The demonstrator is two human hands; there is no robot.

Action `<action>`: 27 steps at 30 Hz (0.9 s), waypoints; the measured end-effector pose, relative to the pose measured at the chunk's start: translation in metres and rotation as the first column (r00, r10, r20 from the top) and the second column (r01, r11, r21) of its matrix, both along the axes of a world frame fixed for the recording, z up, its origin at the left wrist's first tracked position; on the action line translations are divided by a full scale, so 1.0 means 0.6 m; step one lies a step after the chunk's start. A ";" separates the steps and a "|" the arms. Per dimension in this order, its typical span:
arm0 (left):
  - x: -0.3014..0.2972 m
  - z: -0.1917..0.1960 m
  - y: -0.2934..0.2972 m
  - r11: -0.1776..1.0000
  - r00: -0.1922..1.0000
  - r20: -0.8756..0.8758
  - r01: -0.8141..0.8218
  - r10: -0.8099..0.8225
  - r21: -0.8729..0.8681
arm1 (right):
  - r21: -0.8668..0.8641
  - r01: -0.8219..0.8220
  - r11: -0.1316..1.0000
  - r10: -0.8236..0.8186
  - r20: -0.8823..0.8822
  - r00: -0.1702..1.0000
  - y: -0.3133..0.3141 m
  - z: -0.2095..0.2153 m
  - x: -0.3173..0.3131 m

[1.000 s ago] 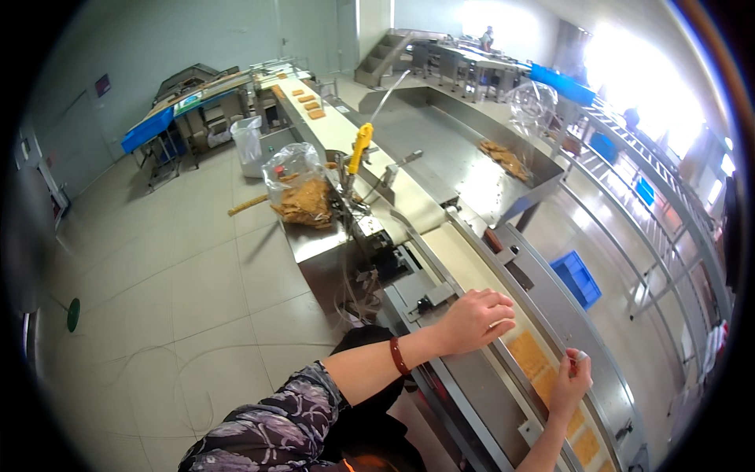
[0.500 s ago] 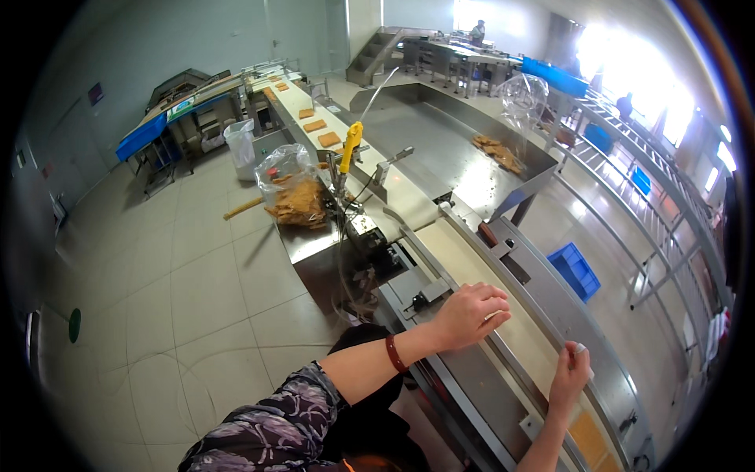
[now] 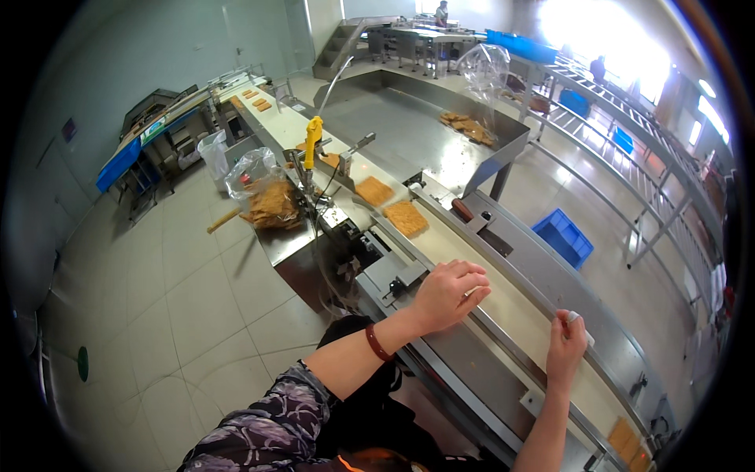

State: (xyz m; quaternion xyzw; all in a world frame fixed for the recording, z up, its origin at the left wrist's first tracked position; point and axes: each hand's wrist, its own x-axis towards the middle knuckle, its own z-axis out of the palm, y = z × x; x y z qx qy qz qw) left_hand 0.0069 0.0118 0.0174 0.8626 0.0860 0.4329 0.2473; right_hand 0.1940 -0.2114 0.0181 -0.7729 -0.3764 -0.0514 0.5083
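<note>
My left hand (image 3: 451, 296) is over the near side rail of a narrow conveyor belt (image 3: 503, 307), its fingers loosely bent and apart, with nothing visible in them. A reddish bracelet circles that wrist. On the far rail rests my right hand (image 3: 565, 346), fingers curled in. Something small and white (image 3: 572, 316) shows at its fingertips; whether it is held or worn I cannot tell. Ahead of my hands lie two flat brown square biscuits, one (image 3: 406, 219) nearer and one (image 3: 374, 190) behind. More brown pieces (image 3: 627, 440) lie on the belt at lower right.
A yellow-handled air gun (image 3: 313, 141) stands beside the belt. Left of it, a clear bag of brown pieces (image 3: 271, 203) sits on a metal ledge. Beyond is a steel tray table (image 3: 385, 110) with broken pieces (image 3: 469, 127). A blue crate (image 3: 562, 237) is on the floor at right.
The view has shifted a little. Biscuits have travelled down the belt toward me, and the pieces at lower right have moved farther along. Both hands keep nearly the same pose.
</note>
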 end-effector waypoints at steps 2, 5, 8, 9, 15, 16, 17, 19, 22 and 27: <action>0.000 0.001 0.000 1.000 1.000 -0.010 -0.001 0.001 -0.011 | -0.015 0.010 1.000 -0.010 0.006 1.000 0.000 0.002 0.000; -0.003 0.002 0.003 1.000 1.000 -0.018 0.001 -0.001 -0.013 | -0.013 0.016 1.000 -0.016 0.013 1.000 0.003 0.009 -0.006; -0.001 0.002 0.004 1.000 1.000 0.014 -0.004 0.004 0.000 | -0.010 0.012 1.000 -0.012 0.022 1.000 0.005 0.012 -0.007; -0.001 0.000 0.003 1.000 1.000 0.030 -0.008 0.008 0.005 | -0.011 0.008 1.000 -0.008 0.026 1.000 0.005 0.011 -0.007; 0.000 0.001 0.004 0.999 1.000 0.021 0.022 -0.021 -0.025 | -0.024 0.045 0.999 -0.045 0.015 0.999 0.005 0.014 -0.012; -0.001 0.001 0.005 0.999 1.000 0.010 0.021 -0.021 -0.024 | -0.023 0.039 0.999 -0.039 0.025 0.999 0.005 0.014 -0.011; -0.001 0.002 0.005 1.000 1.000 -0.001 0.020 -0.020 -0.023 | -0.022 0.033 0.999 -0.032 0.035 0.999 0.005 0.013 -0.010; -0.002 0.002 0.006 1.000 1.000 -0.010 0.010 -0.010 -0.015 | -0.021 0.024 0.999 -0.024 0.040 0.999 0.005 0.010 -0.007; -0.002 0.000 0.004 1.000 1.000 -0.012 -0.007 0.006 -0.013 | -0.019 0.021 1.000 -0.020 0.040 0.999 0.004 0.005 -0.005; -0.003 0.000 0.004 0.999 1.000 -0.031 -0.002 0.001 -0.036 | -0.036 0.026 0.999 -0.024 0.055 0.998 0.005 0.011 -0.008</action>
